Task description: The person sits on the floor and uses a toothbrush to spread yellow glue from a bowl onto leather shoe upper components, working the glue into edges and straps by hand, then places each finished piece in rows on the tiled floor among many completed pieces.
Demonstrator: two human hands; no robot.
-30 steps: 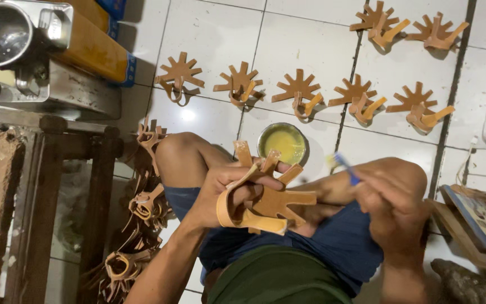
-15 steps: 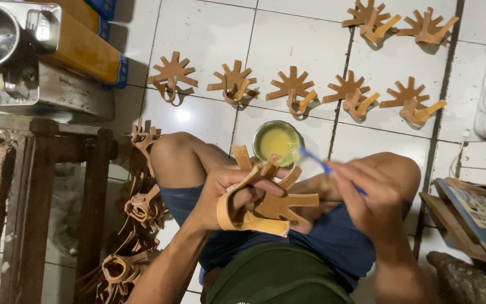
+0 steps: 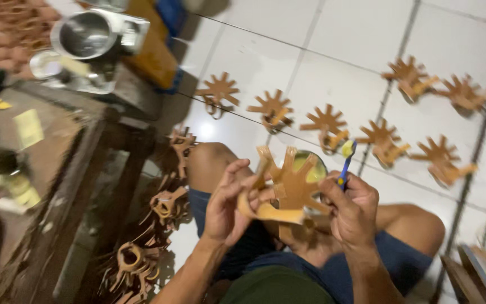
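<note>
Your left hand [image 3: 229, 202] is gripping the brown star-shaped leather piece [image 3: 289, 188] between both hands, while your right hand [image 3: 354, 209] is clasping a blue-handled glue brush [image 3: 346, 163] just beside it

Steel pot [image 3: 87, 35], wooden table [image 3: 57, 186]

the star-shaped piece [image 3: 291, 188] sits between the left hand [image 3: 229, 202] and right hand [image 3: 355, 211], the tin [image 3: 310, 167] just behind it, a row of cut pieces [image 3: 327, 121] farther behind, the wooden bench [image 3: 57, 186] to its left
</note>
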